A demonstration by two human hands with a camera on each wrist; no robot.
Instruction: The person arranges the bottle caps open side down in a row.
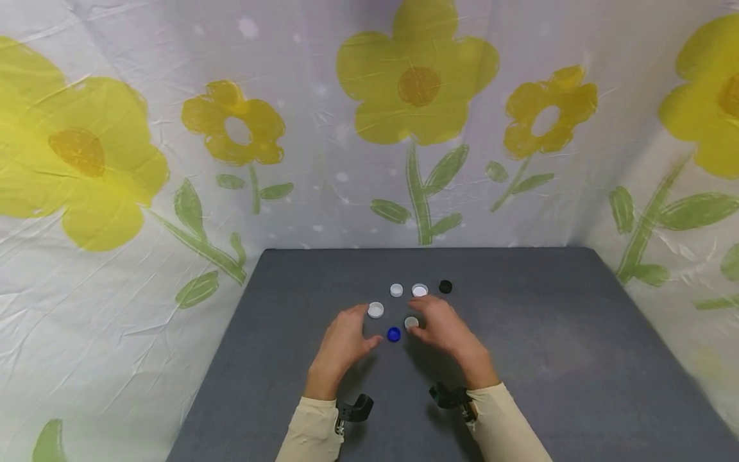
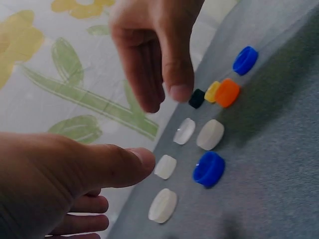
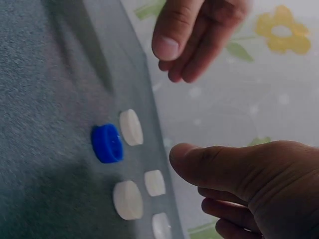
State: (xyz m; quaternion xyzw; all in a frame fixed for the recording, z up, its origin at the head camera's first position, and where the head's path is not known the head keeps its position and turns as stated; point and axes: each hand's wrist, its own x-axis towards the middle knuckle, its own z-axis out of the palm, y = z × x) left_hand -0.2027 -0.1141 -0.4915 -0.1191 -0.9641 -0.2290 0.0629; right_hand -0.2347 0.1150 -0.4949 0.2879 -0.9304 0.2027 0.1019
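My left hand [image 1: 344,340] hovers over the table at the left of a loose group of bottle caps, thumb and fingers spread, holding nothing. Across from it is my right hand [image 1: 444,327], likewise relaxed, nothing in its grasp. Between the two lies a blue cap [image 1: 394,334]. A white cap [image 1: 412,323] is by the right thumb, another white cap [image 1: 375,310] near the left fingertips. Farther back are a small white cap [image 1: 396,290], a white cap [image 1: 419,290] and a black cap [image 1: 446,286].
The left wrist view also shows an orange cap [image 2: 228,92], a yellow cap [image 2: 213,92] and a second blue cap [image 2: 245,60], which the right hand hides from the head view. Behind the grey table [image 1: 548,346] hangs a flowered curtain [image 1: 323,160].
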